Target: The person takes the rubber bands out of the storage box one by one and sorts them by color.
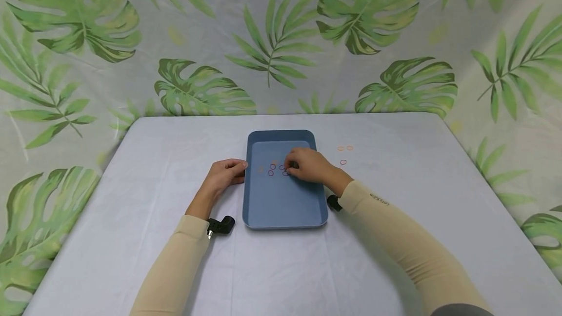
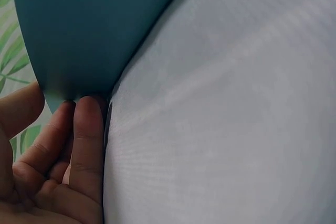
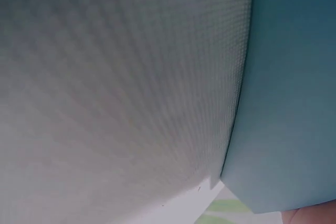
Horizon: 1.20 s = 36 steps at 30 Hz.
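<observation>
A blue-grey tray (image 1: 285,208) lies on the white-covered table. Inside it, several small thin rubber bands, red (image 1: 270,173) and faint orange (image 1: 261,169), lie across the middle. My left hand (image 1: 221,177) is at the tray's left side, its thumb at the rim and its fingertips (image 2: 88,114) touching the outer wall. Over the tray, my right hand (image 1: 309,165) has its thumb and fingers curled together at a red rubber band (image 1: 286,173), which they seem to pinch. The right wrist view shows mostly the tray's outer wall (image 3: 289,103); the right fingertips are hidden there.
Right of the tray, two orange bands (image 1: 350,148) and a red band (image 1: 343,162) lie on the tablecloth (image 1: 395,145). Behind the table hangs a leaf-patterned cloth (image 1: 281,96). A small black camera (image 1: 224,225) is on the left wrist.
</observation>
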Each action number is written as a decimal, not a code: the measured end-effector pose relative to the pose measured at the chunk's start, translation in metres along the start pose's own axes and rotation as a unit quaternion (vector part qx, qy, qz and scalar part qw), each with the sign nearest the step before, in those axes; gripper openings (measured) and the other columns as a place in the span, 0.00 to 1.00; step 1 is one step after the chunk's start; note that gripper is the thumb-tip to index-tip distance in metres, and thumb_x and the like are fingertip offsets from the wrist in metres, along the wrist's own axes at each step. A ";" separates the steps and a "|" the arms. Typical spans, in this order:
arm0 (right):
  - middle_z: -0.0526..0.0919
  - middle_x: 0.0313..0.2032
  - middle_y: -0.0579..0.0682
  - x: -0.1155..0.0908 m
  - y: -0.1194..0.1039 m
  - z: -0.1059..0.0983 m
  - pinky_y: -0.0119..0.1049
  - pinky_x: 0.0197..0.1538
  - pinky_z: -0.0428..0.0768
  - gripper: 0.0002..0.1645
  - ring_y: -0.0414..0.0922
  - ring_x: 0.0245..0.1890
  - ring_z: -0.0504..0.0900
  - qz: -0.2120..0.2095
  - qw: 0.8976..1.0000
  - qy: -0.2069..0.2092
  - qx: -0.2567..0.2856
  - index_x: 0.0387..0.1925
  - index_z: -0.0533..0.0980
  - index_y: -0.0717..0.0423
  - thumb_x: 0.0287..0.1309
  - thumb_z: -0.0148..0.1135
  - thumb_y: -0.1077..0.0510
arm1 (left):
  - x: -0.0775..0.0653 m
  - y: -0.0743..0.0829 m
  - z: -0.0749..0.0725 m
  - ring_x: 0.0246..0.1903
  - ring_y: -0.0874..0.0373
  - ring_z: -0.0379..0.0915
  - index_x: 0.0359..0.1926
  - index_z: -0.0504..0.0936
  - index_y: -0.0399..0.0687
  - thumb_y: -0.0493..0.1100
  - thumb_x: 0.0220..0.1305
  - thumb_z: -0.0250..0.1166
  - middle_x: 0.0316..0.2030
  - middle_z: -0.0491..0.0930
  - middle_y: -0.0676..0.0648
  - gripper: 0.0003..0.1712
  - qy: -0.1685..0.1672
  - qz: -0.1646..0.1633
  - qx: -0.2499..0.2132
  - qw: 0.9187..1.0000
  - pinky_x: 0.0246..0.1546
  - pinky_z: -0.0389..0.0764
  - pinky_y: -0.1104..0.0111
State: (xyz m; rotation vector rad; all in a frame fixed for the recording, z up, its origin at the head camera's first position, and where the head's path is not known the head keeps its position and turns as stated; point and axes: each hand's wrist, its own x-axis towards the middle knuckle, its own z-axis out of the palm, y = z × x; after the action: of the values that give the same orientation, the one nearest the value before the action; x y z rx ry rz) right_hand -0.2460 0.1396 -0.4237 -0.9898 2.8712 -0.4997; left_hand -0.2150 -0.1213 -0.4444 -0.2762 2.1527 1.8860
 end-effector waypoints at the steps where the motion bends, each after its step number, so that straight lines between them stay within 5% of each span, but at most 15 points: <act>1: 0.80 0.36 0.47 0.000 0.000 0.000 0.37 0.39 0.80 0.04 0.43 0.34 0.76 0.000 1.000 -0.001 -0.003 0.34 0.83 0.49 0.62 0.66 0.55 | 0.000 0.000 0.000 0.37 0.66 0.81 0.57 0.79 0.32 0.42 0.69 0.62 0.50 0.83 0.40 0.21 0.000 0.001 0.002 1.000 0.41 0.87 0.74; 36: 0.80 0.36 0.46 0.001 -0.004 -0.001 0.38 0.40 0.81 0.05 0.43 0.35 0.77 0.006 1.000 -0.013 -0.018 0.30 0.84 0.47 0.59 0.69 0.53 | -0.001 0.001 0.000 0.37 0.67 0.81 0.57 0.79 0.33 0.42 0.69 0.63 0.49 0.83 0.41 0.21 -0.003 -0.004 -0.005 1.000 0.42 0.87 0.74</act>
State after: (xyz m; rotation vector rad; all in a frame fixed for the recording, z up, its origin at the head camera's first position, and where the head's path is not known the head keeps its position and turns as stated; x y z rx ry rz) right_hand -0.2446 0.1359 -0.4207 -0.9770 2.8716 -0.4315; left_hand -0.2146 -0.1215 -0.4428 -0.2794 2.1367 1.8914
